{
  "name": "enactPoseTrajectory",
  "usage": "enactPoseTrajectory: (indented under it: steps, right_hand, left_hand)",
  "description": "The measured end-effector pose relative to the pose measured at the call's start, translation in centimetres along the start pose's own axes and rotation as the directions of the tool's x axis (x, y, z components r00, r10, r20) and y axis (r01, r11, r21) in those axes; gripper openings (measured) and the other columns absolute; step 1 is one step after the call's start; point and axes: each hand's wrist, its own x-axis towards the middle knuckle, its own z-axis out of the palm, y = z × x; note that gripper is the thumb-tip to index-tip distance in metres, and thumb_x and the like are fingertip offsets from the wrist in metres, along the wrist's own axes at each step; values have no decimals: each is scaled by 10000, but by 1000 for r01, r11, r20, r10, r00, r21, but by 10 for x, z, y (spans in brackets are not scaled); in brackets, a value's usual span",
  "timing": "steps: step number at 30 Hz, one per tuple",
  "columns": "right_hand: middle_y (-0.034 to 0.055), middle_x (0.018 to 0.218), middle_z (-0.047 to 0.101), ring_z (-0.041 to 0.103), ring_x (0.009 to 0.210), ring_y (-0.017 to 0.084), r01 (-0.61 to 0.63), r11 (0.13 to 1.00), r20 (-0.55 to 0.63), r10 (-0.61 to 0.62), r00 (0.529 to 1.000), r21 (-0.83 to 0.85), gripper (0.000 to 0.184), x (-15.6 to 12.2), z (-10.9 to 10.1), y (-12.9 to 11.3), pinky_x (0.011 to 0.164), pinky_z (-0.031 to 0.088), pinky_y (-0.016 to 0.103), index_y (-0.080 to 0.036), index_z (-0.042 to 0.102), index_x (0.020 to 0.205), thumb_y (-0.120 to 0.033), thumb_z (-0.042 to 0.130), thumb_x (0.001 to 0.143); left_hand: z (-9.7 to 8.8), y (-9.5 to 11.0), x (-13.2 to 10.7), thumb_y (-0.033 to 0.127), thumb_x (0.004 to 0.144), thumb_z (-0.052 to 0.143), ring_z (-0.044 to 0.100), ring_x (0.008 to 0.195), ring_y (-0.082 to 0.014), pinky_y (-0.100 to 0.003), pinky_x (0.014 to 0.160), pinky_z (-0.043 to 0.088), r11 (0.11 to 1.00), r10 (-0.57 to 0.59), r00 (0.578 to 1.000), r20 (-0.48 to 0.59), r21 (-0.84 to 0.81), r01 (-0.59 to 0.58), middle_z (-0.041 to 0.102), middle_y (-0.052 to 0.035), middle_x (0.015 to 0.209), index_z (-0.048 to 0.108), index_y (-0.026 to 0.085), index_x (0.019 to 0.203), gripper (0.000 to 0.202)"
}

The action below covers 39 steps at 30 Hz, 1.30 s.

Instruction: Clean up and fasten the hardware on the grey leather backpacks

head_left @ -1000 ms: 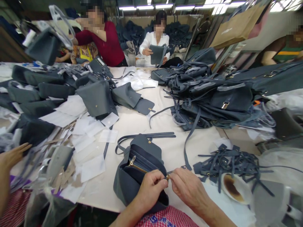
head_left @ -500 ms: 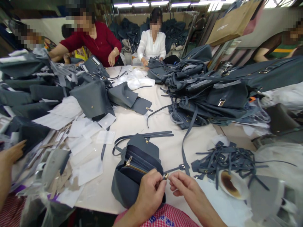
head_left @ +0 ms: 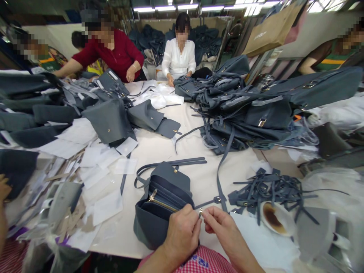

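Note:
A dark blue-grey leather bag (head_left: 153, 223) sits at the table's near edge, its flap folded back and a gold zipper (head_left: 165, 204) showing inside. My left hand (head_left: 182, 229) rests over the bag's right side, fingers closed on a narrow dark strap end with a small gold-coloured metal fitting (head_left: 200, 211). From the right, my right hand (head_left: 220, 223) pinches at that fitting with thumb and forefinger. The fingertips hide much of it. Behind the hands lies a thin strap with a buckle (head_left: 217, 200).
Dark straps (head_left: 270, 189) are heaped at right beside a white dish (head_left: 284, 222) with brown stuff in it. Bags pile up at back right (head_left: 241, 113) and left (head_left: 54, 113). White sheets (head_left: 108, 206) and a grey tape dispenser (head_left: 61, 201) lie left. Co-workers sit around the table.
My right hand has come closer to my left, its fingertips now at the metal fitting. At far left, a co-worker's hand has shifted outward with a dark piece. The view has turned slightly.

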Motion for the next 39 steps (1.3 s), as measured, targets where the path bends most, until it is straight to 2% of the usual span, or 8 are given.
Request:
enactPoseTrajectory:
  steps: [6,13,21,26,28,31,35,39]
  right_hand:
    - [-54,549,468,467,546,138,15,999,-69,-12,998,38,294,2,7,-7,552,429,271,-213,520,593,-464,599,725]
    - [-38,629,486,480,601,135,-114,935,39,107,994,337,372,-9,1,-5,622,487,295,-195,555,675,-552,628,748]
    - [-53,566,468,463,564,134,-23,980,20,19,1000,196,395,-7,5,-3,572,419,269,-197,554,646,-570,647,739]
    - [-50,574,466,467,578,149,36,997,-32,-33,999,71,318,2,8,1,571,420,279,-214,522,626,-493,584,767]
    - [-50,585,461,463,593,153,59,998,-51,-57,997,37,282,3,9,3,578,420,282,-221,503,624,-454,562,771]
    - [-54,591,442,444,600,152,78,997,-47,-78,996,5,246,4,9,5,584,402,284,-226,479,629,-413,535,779]
    - [-58,580,421,423,592,145,38,994,-10,-37,999,100,250,1,11,3,583,378,281,-225,456,623,-398,523,791]
    - [-67,564,362,367,556,130,18,978,0,-19,1000,206,274,-2,17,-1,544,345,268,-228,437,596,-405,529,784]
  left_hand:
    - [0,1,1,109,862,430,516,581,-131,-254,536,344,1000,16,999,-31,19,-15,513,-10,671,476,203,675,215]
    - [3,0,-1,99,860,423,512,589,-135,-258,546,335,999,-33,999,-1,16,33,502,-7,654,463,207,664,227]
    - [2,1,1,117,876,419,516,589,-133,-253,548,342,999,-10,1000,28,31,9,514,-15,672,479,204,681,223]
    - [2,1,1,119,878,413,508,589,-136,-258,548,335,1000,-4,999,33,10,4,526,-22,685,507,196,699,217]
    - [3,1,0,116,875,419,508,609,-139,-256,560,333,998,-37,998,50,-47,39,524,-20,682,512,193,695,217]
    - [2,2,1,109,855,450,496,637,-139,-250,583,328,965,-153,983,105,-197,171,498,-6,653,494,187,643,230]
    - [-1,3,4,112,810,507,472,635,-130,-243,602,329,823,-327,920,216,-414,389,469,11,621,462,177,565,257]
    - [0,0,4,132,788,534,469,627,-128,-241,608,345,706,-403,881,248,-529,472,477,15,618,462,176,546,256]
